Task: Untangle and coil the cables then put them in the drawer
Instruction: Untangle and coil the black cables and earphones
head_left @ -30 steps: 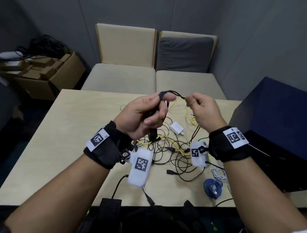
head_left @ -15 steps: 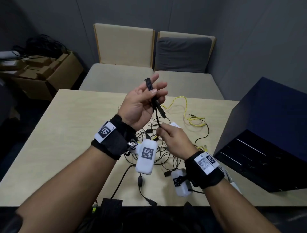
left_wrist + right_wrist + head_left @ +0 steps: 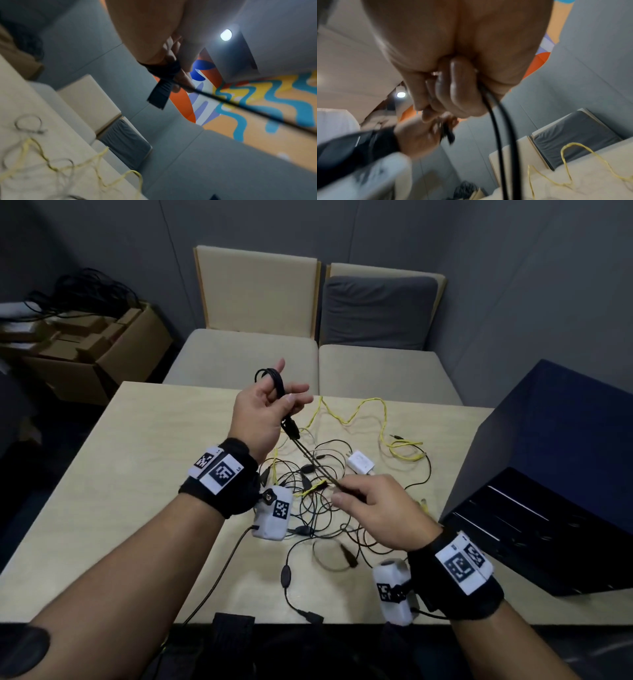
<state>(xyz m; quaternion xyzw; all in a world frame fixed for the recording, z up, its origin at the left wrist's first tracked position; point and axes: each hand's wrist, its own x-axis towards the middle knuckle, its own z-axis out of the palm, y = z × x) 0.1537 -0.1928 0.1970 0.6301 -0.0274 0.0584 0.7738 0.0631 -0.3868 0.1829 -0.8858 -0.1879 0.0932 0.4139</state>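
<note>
Head view: we hold the black cable point(image 3: 310, 461) taut between both hands, above the table point(image 3: 137, 460). Long axis runs approx 11 to 5 o'clock. Left hand point(image 3: 263, 412) at the 11 end, thumb and forefinger pinching the small coil, other fingers spread. Right hand point(image 3: 373, 508) at the 5 end, nearer us, fingertips pinching the strand. Next wrap, we judge, means carrying the right end up toward 11. Tangled pile point(image 3: 318, 494) lies under the span. Drawer point(image 3: 534, 529) at 3 o'clock, interior dark. Wrist views blurred; coil turns uncountable.
</note>
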